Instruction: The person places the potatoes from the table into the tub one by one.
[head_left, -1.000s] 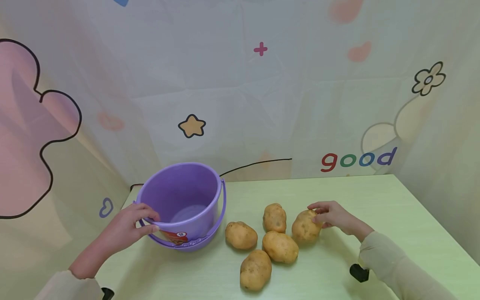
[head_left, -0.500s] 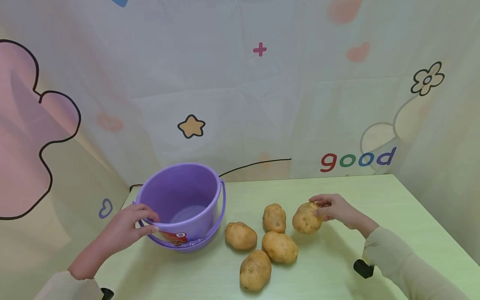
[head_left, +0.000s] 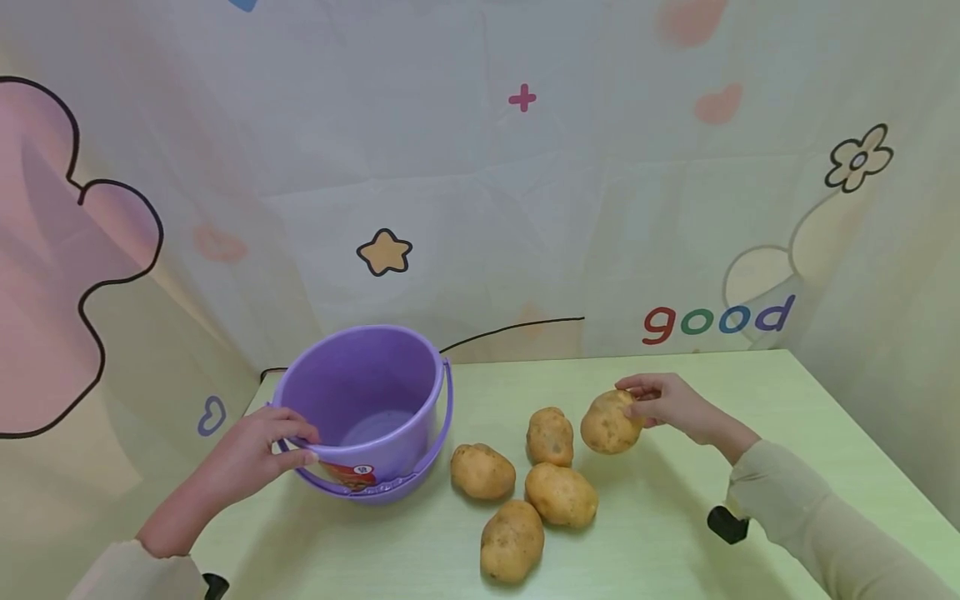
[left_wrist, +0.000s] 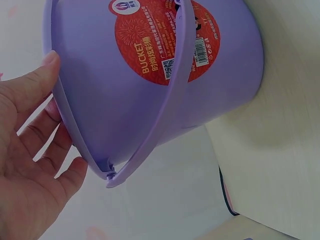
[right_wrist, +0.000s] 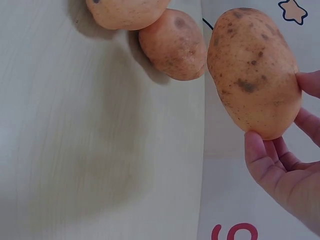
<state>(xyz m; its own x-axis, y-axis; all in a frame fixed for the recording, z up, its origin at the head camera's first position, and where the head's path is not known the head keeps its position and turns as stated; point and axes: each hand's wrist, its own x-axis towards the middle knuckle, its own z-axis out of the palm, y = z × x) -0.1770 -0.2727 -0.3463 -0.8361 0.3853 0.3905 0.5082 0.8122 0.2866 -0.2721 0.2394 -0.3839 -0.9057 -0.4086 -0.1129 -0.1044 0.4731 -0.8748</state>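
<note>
A purple bucket (head_left: pixel 408 446) with a red label stands at the left of the table, its handle hanging down the front. My left hand (head_left: pixel 258 446) pinches its near left rim, thumb outside and fingers over the edge, as the left wrist view (left_wrist: pixel 37 145) also shows. On the right, my right hand (head_left: pixel 678 408) holds a potato (head_left: pixel 611 423) by its right side, raised off the table. In the right wrist view that potato (right_wrist: pixel 255 75) sits between thumb and fingertips. Several other potatoes lie between bucket and right hand, among them one in the middle (head_left: pixel 561 495).
A potato (head_left: pixel 482 472) lies nearest the bucket, another (head_left: pixel 512 542) closest to the front, and a third (head_left: pixel 550 437) farther back. The pale green table (head_left: pixel 622 554) ends against a patterned cloth backdrop (head_left: pixel 480 208). Inside the bucket, the visible floor is bare.
My right hand has lifted the potato off the table, raising it a little. The left hand and bucket have stayed in place.
</note>
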